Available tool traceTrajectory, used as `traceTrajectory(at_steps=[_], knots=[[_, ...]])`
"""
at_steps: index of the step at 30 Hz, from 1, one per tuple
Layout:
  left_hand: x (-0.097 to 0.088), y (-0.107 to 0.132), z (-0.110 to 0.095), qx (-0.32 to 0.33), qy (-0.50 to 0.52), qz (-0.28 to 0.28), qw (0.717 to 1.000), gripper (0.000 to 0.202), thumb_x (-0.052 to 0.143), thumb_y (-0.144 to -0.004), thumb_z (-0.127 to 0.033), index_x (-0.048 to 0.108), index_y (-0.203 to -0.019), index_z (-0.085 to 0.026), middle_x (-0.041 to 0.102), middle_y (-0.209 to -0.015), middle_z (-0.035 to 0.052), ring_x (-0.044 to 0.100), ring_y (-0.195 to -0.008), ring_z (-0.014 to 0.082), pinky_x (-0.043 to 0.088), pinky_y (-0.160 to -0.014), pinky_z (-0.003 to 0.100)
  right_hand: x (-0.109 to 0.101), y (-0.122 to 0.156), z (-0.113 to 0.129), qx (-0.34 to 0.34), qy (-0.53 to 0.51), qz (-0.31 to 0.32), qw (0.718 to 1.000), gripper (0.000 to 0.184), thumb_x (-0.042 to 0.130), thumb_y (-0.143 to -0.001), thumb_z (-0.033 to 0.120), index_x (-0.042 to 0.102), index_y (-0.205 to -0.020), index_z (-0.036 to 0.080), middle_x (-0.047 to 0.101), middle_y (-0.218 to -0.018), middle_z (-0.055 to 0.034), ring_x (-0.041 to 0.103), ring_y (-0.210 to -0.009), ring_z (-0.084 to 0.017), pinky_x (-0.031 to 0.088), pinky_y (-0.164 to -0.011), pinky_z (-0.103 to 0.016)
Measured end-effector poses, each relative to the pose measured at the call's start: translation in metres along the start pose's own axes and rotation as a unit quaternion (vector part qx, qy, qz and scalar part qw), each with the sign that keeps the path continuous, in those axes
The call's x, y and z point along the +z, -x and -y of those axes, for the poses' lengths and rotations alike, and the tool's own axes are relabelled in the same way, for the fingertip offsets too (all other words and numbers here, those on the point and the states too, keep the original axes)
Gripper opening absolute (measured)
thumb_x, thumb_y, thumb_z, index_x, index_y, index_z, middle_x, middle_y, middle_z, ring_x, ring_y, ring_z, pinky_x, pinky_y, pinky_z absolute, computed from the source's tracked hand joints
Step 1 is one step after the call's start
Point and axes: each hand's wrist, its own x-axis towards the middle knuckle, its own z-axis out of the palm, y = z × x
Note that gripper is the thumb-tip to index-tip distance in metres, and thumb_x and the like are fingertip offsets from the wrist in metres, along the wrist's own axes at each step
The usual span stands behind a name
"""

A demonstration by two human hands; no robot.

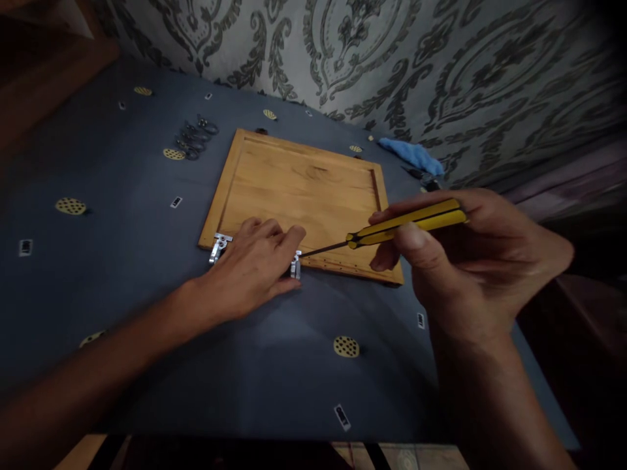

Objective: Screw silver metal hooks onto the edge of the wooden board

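Observation:
A wooden panel (304, 189) with a raised frame lies flat on the table. My left hand (255, 267) rests over its near edge, with thumb and index finger on either side of a small silver hinge (295, 266). Another silver hinge (219, 247) sits at the panel's near left corner, beside my left hand. In my right hand (470, 267) is a yellow-handled screwdriver (406, 223), gripped between thumb and fingers. The screwdriver's thin shaft slants down to the left, and its tip is at the hinge by my left fingers. Small dark holes run along the near edge.
Several dark metal pieces (196, 137) lie in a group left of the panel. Beyond its far right corner are a blue cloth (411, 155) and a dark tool (422, 176). The grey table cover (274, 378) is printed with pineapples; a patterned wall (353, 59) stands behind.

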Motion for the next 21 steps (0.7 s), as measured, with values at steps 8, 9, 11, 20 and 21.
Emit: traceTrajectory(at_steps=[8,9,11,20,21], knots=[[0.0003,0.0005,-0.0005,-0.007,-0.004,-0.002,1.000,0.043,0.075,-0.087,-0.035,0.052,-0.119,-0.018,0.069,-0.109,0.0080,0.059,-0.107,0.0281,0.045,-0.092,0.039,0.0033,0.0075,0.0004,0.042,0.016,0.015,0.999,0.007,0.079,-0.084,0.024,0.078,-0.091,0.027,0.074,-0.087,-0.0011,0.064,-0.053,-0.013,0.059,-0.048,-0.030],[0.0000,0.0004,-0.0006,-0.006,-0.006,0.001,1.000,0.043,0.076,-0.087,-0.035,0.052,-0.119,-0.018,0.069,-0.109,0.0082,0.059,-0.108,0.0282,0.045,-0.092,0.039,0.0037,0.0078,0.0009,0.047,0.016,0.015,0.999,0.008,0.079,-0.084,0.024,0.078,-0.092,0.026,0.074,-0.087,-0.0012,0.065,-0.054,-0.013,0.060,-0.049,-0.029],[-0.0004,0.0002,-0.0006,-0.002,-0.009,0.007,1.000,0.044,0.076,-0.087,-0.034,0.052,-0.120,-0.017,0.069,-0.109,0.0089,0.059,-0.107,0.0284,0.044,-0.092,0.040,0.0041,0.0080,0.0013,0.052,0.017,0.014,0.998,0.009,0.079,-0.084,0.023,0.078,-0.093,0.027,0.074,-0.085,-0.0012,0.066,-0.056,-0.014,0.060,-0.049,-0.029],[-0.0002,0.0001,-0.0003,0.002,-0.023,0.003,1.000,0.044,0.074,-0.088,-0.036,0.052,-0.121,-0.017,0.069,-0.108,0.0084,0.059,-0.105,0.0283,0.044,-0.092,0.041,0.0030,0.0076,-0.0010,0.050,0.003,0.010,0.999,0.011,0.081,-0.082,0.026,0.078,-0.093,0.025,0.074,-0.085,-0.0013,0.065,-0.053,-0.012,0.060,-0.048,-0.028],[-0.0002,0.0001,-0.0003,0.001,-0.026,0.003,1.000,0.043,0.074,-0.088,-0.036,0.052,-0.121,-0.018,0.070,-0.107,0.0082,0.059,-0.105,0.0283,0.044,-0.091,0.041,0.0026,0.0077,-0.0009,0.048,0.004,0.006,0.999,0.011,0.081,-0.082,0.026,0.078,-0.093,0.026,0.074,-0.084,-0.0012,0.065,-0.053,-0.012,0.060,-0.048,-0.029]])
